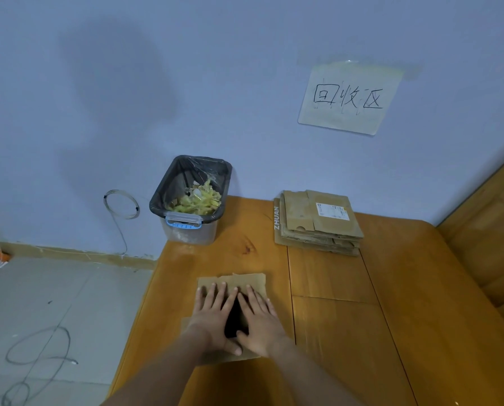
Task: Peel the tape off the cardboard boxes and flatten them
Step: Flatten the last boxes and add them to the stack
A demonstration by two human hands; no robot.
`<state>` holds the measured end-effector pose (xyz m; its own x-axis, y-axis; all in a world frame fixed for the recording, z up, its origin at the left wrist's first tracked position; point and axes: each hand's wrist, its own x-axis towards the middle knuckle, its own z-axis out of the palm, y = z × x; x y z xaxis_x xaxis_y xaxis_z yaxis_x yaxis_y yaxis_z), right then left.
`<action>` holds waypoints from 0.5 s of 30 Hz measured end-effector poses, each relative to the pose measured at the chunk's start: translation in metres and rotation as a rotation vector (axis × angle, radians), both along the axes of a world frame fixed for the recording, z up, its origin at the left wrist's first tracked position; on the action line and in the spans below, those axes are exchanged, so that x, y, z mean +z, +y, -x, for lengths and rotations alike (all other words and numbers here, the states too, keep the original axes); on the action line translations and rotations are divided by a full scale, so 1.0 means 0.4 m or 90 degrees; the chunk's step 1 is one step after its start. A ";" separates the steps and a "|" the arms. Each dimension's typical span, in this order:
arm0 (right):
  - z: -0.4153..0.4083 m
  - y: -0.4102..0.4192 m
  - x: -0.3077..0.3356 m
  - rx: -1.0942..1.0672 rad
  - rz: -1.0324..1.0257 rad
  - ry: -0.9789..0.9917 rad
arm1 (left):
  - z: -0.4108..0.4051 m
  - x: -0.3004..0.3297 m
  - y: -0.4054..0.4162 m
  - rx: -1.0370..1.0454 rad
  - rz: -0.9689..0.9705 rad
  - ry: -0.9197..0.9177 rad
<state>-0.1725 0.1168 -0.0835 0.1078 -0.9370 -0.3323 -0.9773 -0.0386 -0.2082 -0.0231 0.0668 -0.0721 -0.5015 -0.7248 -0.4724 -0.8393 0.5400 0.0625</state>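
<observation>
Both palms are down flat. The left hand [214, 313] and the right hand [259, 320] lie side by side on a flattened box [245, 281], fingers straight and a little spread, pointing toward the wall. Neither hand grips anything; they press on the cardboard with open palms. The thumbs meet near the wrists, the left thumb tip lying just over the base of the right hand, and a dark shadow fills the gap between the two hands. The box lies near the front left part of the bench [420, 288], its far edge ragged and uneven beyond the fingertips, with a strip of it showing under the wrists as well.

Further back on the same wooden surface, to the right, sits a stack [318, 227] of other flattened boxes, close to the wall. The top one carries a white shipping label [332, 211], and a lower one shows the printed word ZHUAN along its left edge.

To the left of the stack, at the bench's back corner, stands a bin [190, 197] lined with a dark bag and holding a heap of yellowish crumpled tape [198, 199]. A handwritten paper sign [350, 98] hangs on the wall [186, 68] above the stack. A thin coil of wire [121, 205] hangs on the wall left of the bin, and more cable [38, 345] loops across the tiled floor.
</observation>
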 end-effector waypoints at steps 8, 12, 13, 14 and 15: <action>0.022 -0.029 -0.011 0.000 0.003 0.028 | 0.009 -0.020 -0.017 -0.010 -0.073 -0.023; 0.022 -0.019 -0.032 -0.007 0.007 0.039 | 0.011 -0.033 -0.016 -0.013 -0.087 -0.022; 0.020 -0.019 -0.032 -0.006 0.010 0.045 | 0.011 -0.034 -0.018 -0.016 -0.091 -0.025; 0.019 -0.020 -0.031 -0.006 0.011 0.048 | 0.011 -0.035 -0.020 -0.019 -0.094 -0.027; 0.017 -0.020 -0.028 -0.009 0.012 0.048 | 0.009 -0.035 -0.022 -0.025 -0.095 -0.030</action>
<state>-0.1792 0.1086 -0.0949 0.0702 -0.9441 -0.3220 -0.9906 -0.0281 -0.1338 -0.0269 0.0579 -0.0861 -0.5031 -0.6252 -0.5967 -0.8216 0.5602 0.1057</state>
